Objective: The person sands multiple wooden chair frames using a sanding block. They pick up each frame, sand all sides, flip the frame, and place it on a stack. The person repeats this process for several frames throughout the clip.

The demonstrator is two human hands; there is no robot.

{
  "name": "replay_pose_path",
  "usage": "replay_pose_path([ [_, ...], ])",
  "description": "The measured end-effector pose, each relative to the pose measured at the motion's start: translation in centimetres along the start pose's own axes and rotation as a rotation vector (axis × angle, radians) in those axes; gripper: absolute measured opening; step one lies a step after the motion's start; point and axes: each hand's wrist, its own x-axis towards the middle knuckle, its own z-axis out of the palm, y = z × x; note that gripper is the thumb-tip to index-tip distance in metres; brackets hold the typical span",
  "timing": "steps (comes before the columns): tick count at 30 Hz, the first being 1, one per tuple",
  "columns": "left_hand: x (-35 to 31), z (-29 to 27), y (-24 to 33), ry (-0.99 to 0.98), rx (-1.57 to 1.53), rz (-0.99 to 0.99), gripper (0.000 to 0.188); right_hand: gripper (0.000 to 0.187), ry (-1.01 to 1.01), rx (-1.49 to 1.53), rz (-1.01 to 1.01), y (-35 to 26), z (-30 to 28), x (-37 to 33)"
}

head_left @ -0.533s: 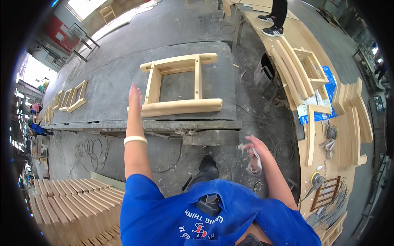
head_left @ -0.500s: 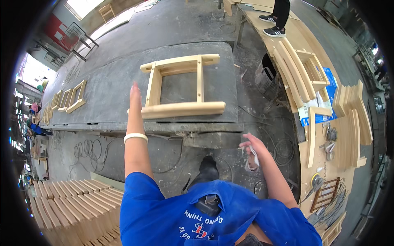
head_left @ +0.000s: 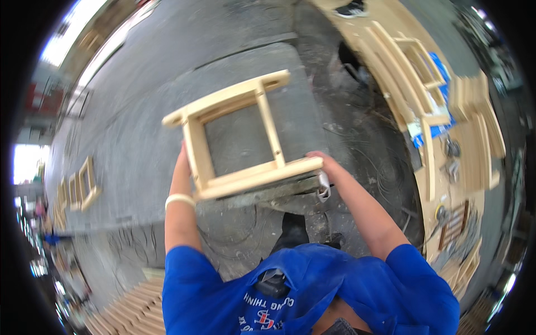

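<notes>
A pale wooden frame (head_left: 231,106), four-sided with two longer rails, is tilted over the near edge of the grey table (head_left: 134,128). Against its left crosspiece is my left hand (head_left: 185,158), closed on the wood with its fingers mostly hidden behind it. My right hand (head_left: 320,160) grips the right end of the near rail. A folded white sheet (head_left: 324,187), perhaps sandpaper, hangs from that same hand below the rail. A pale band circles my left wrist.
Smaller wooden frames (head_left: 84,184) stand farther left on the table. At right, a workbench (head_left: 410,167) bears curved wooden parts (head_left: 385,72), a stack of shaped pieces (head_left: 472,106) and a brown slatted piece (head_left: 453,226). Many wooden pieces (head_left: 131,307) are piled lower left. A person's shoe (head_left: 352,9) shows at top.
Both hands have come onto the wooden frame, the right from beside the table. The frame has turned and shifted nearer to me. The whole view has also swung.
</notes>
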Motion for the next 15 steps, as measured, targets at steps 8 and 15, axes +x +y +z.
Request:
replay_pose_path([
  [8,2.3,12.3,0.5,-0.181,0.141,0.073,0.061,0.018,0.239,-0.329,-0.382,3.4,-1.8,4.8],
  [15,1.0,18.8,-6.6,-0.194,0.16,0.085,0.061,0.017,0.299,-0.225,-0.198,3.1,-1.4,4.8],
])
